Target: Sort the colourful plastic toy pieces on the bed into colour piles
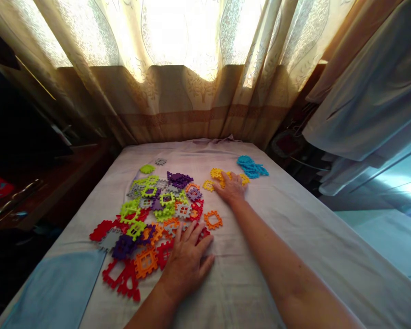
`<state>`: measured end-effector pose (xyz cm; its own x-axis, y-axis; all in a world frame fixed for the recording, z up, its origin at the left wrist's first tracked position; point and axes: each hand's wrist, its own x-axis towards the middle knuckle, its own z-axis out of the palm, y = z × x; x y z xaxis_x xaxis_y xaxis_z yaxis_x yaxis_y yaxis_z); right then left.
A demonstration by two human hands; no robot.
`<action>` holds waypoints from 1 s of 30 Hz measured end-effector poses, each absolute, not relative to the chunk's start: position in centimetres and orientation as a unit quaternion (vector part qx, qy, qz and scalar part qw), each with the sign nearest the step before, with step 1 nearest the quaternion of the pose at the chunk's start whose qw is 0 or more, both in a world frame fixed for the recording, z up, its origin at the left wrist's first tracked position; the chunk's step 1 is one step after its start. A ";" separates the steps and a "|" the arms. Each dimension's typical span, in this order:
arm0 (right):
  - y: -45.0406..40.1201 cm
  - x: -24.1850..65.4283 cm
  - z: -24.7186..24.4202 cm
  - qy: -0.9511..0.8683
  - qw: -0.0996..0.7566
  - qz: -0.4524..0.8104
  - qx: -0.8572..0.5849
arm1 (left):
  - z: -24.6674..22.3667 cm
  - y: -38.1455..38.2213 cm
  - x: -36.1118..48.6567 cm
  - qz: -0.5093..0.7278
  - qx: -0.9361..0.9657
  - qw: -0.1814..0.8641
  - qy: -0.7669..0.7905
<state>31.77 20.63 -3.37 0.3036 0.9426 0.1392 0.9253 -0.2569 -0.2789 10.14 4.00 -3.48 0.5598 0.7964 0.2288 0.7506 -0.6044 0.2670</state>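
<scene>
Flat toothed plastic pieces in red, orange, green, purple and grey form a mixed pile (164, 198) on the cloth-covered table (260, 256). My left hand (188, 253) lies with fingers spread at the pile's near right edge, its fingertips by red and grey pieces. My right hand (231, 187) rests on a small group of yellow pieces (217, 173), fingers apart and partly covering them. Beyond it sits a heap of blue pieces (250, 167). An orange square frame (213, 220) lies between my two hands.
A light blue cloth (58, 290) covers the near left corner. Patterned curtains (202, 96) hang behind the far edge. Clothes (366, 96) hang at the right, and a dark wooden surface (58, 183) stands at the left.
</scene>
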 end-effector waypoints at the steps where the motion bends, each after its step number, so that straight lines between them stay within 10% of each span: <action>1: 21.6 31.7 -3.4 -0.588 0.157 0.030 -0.793 | -3.4 4.0 10.1 0.163 0.879 0.074 0.441; 30: 28.8 30.5 -4.5 -0.682 0.193 -0.080 -0.701 | -3.3 3.8 10.2 0.162 0.864 0.135 0.458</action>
